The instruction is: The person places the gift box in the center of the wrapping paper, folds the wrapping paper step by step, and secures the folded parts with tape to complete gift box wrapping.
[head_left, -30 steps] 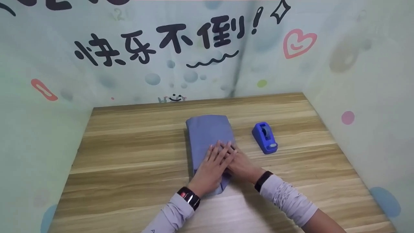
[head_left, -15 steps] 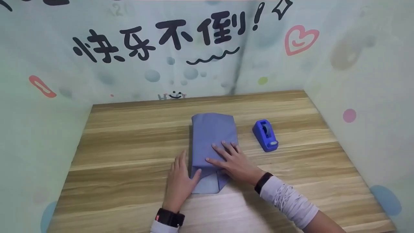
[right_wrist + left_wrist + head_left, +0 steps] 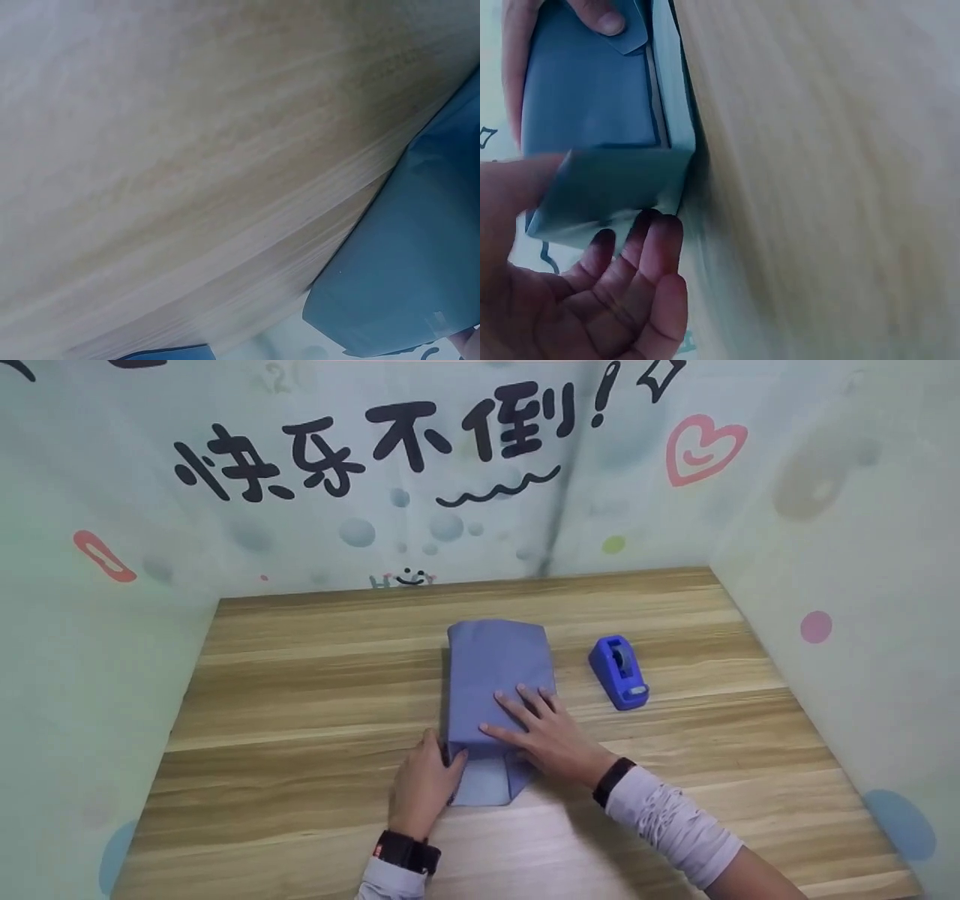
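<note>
A box wrapped in blue-grey paper (image 3: 495,675) lies lengthwise on the table, with folded wrapping paper (image 3: 484,784) sticking out at its near end. My left hand (image 3: 424,787) is at the near left corner. In the left wrist view, the left thumb and curled fingers pinch a paper end flap (image 3: 615,187) between them, the thumb partly hidden behind the paper. My right hand (image 3: 551,739) rests on the top right of the box, fingers spread and straight. The right wrist view catches the box's papered side (image 3: 412,255) and one fingertip (image 3: 469,341) at its edge.
A blue tape dispenser (image 3: 619,673) stands on the wooden table (image 3: 300,697), right of the box; its edge (image 3: 172,354) shows low in the right wrist view. Printed fabric walls (image 3: 480,540) enclose the table at the back and both sides.
My left hand has left the right hand and the box top, swung to the near left corner, and bent its fingers around the paper flap. My right hand's fingers have spread on the box.
</note>
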Action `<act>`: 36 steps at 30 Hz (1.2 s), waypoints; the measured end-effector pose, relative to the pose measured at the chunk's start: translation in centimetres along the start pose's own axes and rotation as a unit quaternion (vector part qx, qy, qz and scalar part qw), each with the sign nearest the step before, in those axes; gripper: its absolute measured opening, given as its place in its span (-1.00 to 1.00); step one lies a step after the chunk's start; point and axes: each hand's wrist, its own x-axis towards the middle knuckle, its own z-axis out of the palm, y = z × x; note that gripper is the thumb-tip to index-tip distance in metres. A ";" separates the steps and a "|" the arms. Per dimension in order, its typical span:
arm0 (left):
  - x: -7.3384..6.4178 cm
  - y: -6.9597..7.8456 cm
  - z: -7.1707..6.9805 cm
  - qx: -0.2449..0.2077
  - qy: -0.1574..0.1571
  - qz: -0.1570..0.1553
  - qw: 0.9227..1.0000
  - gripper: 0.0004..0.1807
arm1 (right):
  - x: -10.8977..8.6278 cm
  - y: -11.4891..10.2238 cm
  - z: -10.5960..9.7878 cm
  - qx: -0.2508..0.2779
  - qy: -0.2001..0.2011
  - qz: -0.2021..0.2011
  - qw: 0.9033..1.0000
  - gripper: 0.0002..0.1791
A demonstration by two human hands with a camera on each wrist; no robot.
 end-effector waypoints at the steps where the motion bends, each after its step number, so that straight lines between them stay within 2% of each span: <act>1: 0.1 0.1 0.1 0.005 0.001 0.000 1.000 -0.59 | 0.0 0.0 0.0 0.000 0.001 -0.001 1.000 -0.15; 5: 0.4 0.2 0.2 0.011 0.009 0.002 1.000 -0.74 | 0.0 0.1 0.0 -0.008 0.007 -0.012 1.000 -0.17; 9: 0.2 0.3 0.2 0.001 0.011 0.014 1.000 -0.62 | -0.1 0.2 0.1 -0.022 0.005 -0.032 0.999 -0.13; 13: -0.4 0.3 -0.1 -0.026 -0.008 0.021 0.999 -0.62 | -0.2 0.2 0.3 -0.039 0.004 -0.046 0.998 -0.02; 18: -0.8 0.6 -0.3 -0.038 -0.035 0.029 0.998 -0.70 | -0.2 0.3 0.4 -0.048 0.018 -0.047 0.998 0.02; 22: -1.1 0.7 -0.1 -0.057 -0.061 0.075 0.994 -0.75 | -0.2 0.4 0.3 -0.044 0.024 -0.048 0.998 0.03; 25: -1.2 0.6 0.1 -0.072 -0.079 0.129 0.986 -0.72 | -0.2 0.5 0.3 -0.049 0.025 -0.047 0.997 0.04; 29: -1.3 0.4 0.3 -0.074 -0.106 0.178 0.976 -0.72 | -0.2 0.5 0.4 -0.053 0.022 -0.046 0.997 0.05; 32: -1.3 0.2 0.4 -0.061 -0.133 0.211 0.967 -0.69 | -0.2 0.5 0.4 -0.049 0.027 -0.048 0.997 0.04; 36: -1.3 0.2 0.6 -0.003 -0.165 0.232 0.959 -0.62 | -0.1 0.5 0.5 -0.045 0.048 -0.056 0.996 -0.01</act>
